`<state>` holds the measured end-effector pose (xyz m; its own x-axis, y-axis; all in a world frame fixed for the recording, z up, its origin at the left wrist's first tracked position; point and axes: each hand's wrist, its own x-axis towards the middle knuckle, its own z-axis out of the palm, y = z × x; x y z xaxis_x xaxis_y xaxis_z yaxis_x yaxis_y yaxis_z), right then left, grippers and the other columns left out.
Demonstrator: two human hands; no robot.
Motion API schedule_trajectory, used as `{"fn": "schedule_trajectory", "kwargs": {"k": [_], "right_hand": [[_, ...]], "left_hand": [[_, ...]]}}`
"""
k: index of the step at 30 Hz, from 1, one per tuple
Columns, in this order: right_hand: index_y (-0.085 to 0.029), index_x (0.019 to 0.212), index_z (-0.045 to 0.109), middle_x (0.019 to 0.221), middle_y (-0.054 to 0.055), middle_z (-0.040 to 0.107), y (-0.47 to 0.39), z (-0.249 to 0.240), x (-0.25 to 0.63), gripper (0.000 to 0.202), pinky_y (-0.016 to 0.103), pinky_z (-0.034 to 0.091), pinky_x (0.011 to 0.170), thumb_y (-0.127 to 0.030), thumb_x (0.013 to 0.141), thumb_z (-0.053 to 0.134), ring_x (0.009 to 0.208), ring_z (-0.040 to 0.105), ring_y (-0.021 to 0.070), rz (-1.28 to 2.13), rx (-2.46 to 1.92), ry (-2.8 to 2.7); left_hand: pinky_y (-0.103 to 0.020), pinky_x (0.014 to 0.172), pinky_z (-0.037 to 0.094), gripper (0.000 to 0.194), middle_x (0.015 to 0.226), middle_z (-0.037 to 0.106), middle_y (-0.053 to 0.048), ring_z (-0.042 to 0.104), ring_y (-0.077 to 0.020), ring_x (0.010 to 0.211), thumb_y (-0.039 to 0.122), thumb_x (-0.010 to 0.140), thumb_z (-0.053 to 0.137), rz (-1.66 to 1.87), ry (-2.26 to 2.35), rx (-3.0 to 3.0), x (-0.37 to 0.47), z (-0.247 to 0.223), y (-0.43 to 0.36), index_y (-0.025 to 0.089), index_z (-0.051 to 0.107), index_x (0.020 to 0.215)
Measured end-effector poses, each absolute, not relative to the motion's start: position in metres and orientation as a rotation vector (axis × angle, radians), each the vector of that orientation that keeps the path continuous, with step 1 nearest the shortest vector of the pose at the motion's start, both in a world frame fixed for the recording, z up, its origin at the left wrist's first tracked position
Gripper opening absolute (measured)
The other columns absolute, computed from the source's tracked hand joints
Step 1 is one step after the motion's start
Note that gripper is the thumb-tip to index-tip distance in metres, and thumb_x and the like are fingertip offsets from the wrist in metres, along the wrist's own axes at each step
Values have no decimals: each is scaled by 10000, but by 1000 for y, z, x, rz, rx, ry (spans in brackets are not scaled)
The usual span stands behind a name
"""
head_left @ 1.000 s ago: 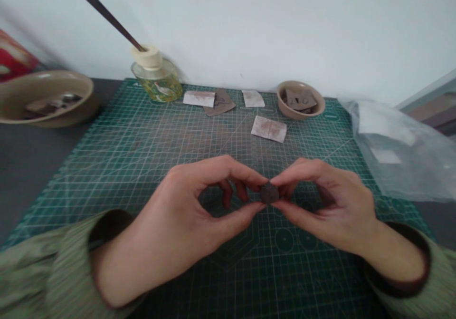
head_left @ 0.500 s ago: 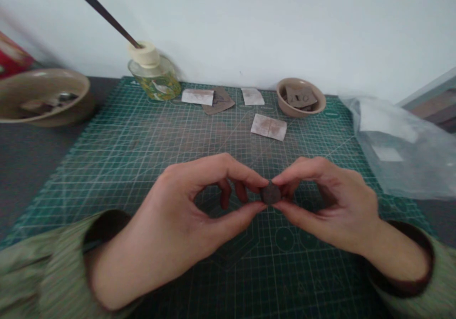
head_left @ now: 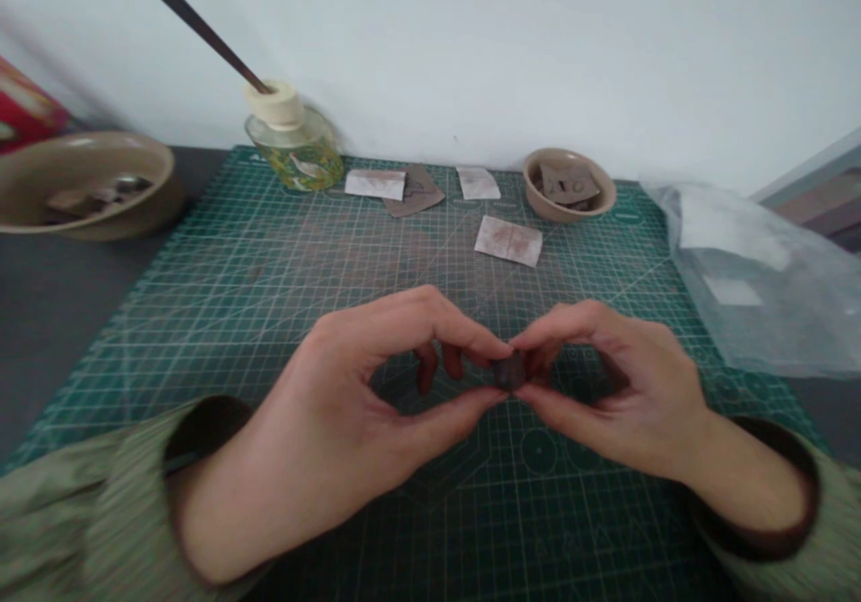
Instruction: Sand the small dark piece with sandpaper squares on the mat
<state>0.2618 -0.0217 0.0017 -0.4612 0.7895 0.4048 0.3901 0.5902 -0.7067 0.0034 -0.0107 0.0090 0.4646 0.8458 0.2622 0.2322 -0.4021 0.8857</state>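
Entering from the left, your left hand [head_left: 343, 405] pinches a dark piece [head_left: 509, 372] over the mat [head_left: 269, 270]; your right hand [head_left: 639, 396] clamps its right edge. Handling seems under way, the piece not yet released; what is left cannot be told.

The small dark piece [head_left: 509, 372] looks matt. The sleeves [head_left: 127, 503] are ribbed cloth. The cutting mat [head_left: 282, 243] looks flat and matt, the paper slips [head_left: 508, 240] dull and stained, the bowls [head_left: 138, 216] smooth with a slight gloss, the bag [head_left: 797, 324] wrinkled, translucent plastic.
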Motion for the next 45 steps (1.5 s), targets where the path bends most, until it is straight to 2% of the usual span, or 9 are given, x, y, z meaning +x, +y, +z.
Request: {"fn": "schedule_trajectory", "kwargs": {"k": [7,14,18,22,25,35,45], "right_hand": [[-236,1161,704,929,-25,830,-20,4,261,269,214,635,684,-170,952,858,721,785,126,671,-932,-2127],[-227,1180,704,935,-22,826,-20,3,261,277,200,635,698,-182,957,862,734,785,120,668,-924,-2133],[-235,1240,722,971,-2,842,-20,0,260,339,216,653,706,-179,944,877,743,796,139,685,-919,-2098],[-238,1236,755,927,-3,844,-19,-3,258,303,214,651,690,-197,956,862,708,792,142,639,-859,-2083],[-234,1226,771,887,2,841,-17,-5,257,276,217,652,679,-232,966,863,703,797,153,631,-862,-2066],[-225,1160,766,831,-7,811,-15,-5,255,218,217,638,644,-223,962,858,664,772,147,645,-843,-1995],[-203,1212,773,916,13,833,-19,-8,259,248,196,643,716,-209,984,869,733,780,126,669,-849,-2000]], "left_hand": [[-302,794,618,184,1060,806,2,759,-168,930,228,960,884,948,909,1968,3,10,-11,307,850,1123],[-268,817,599,196,1094,810,23,755,-140,953,215,963,881,937,913,1984,3,10,-11,303,839,1133],[-257,756,595,188,1027,829,32,760,-138,879,183,948,870,951,922,1954,4,8,-10,295,830,1094],[-257,641,565,141,944,834,18,742,-145,762,225,960,851,923,992,1971,4,5,-10,279,845,1090],[-262,619,569,109,900,837,14,735,-158,724,255,967,839,934,1005,2002,4,4,-9,276,848,1074],[-259,606,597,148,910,864,20,754,-164,687,244,942,841,940,1034,2017,6,5,-8,288,863,1082],[-242,686,589,166,927,859,34,750,-138,732,196,934,871,971,999,1939,6,6,-9,280,869,1076]]}}
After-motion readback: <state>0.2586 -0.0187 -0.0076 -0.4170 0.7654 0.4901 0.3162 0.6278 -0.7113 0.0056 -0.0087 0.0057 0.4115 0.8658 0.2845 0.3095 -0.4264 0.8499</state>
